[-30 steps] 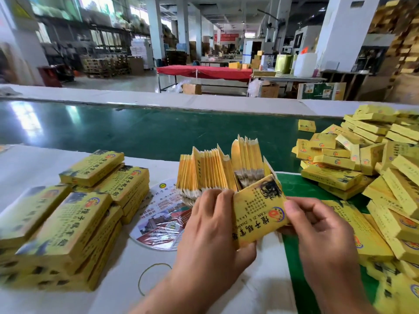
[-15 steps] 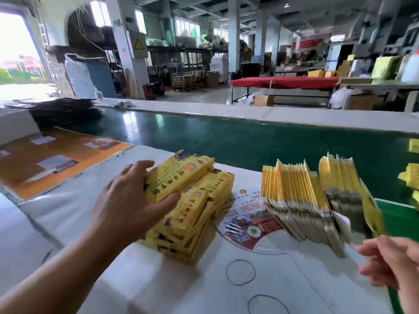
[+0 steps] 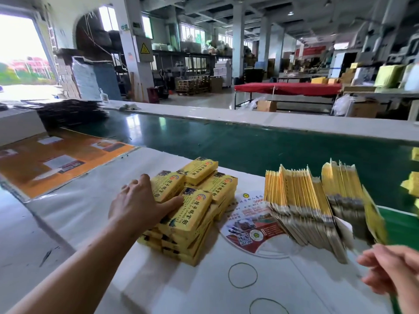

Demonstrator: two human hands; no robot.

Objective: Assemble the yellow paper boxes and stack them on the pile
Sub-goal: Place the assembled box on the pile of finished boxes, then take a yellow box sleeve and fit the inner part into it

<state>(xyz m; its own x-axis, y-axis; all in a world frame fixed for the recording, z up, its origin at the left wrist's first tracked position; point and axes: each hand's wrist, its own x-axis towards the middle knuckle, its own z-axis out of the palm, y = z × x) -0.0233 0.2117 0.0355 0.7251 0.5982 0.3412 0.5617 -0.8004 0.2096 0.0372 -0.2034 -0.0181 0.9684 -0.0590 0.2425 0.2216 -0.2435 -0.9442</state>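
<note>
My left hand [image 3: 145,205] lies flat, fingers spread, on the yellow box [image 3: 169,188] topping the pile [image 3: 188,214] to seat it square; right hand [image 3: 392,271], loosely curled and empty, nears the flat blanks [image 3: 301,200] (next one, I'd guess)

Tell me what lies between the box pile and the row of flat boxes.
In the head view, a round printed fan lies on the white table between the pile and the flat boxes.
</note>
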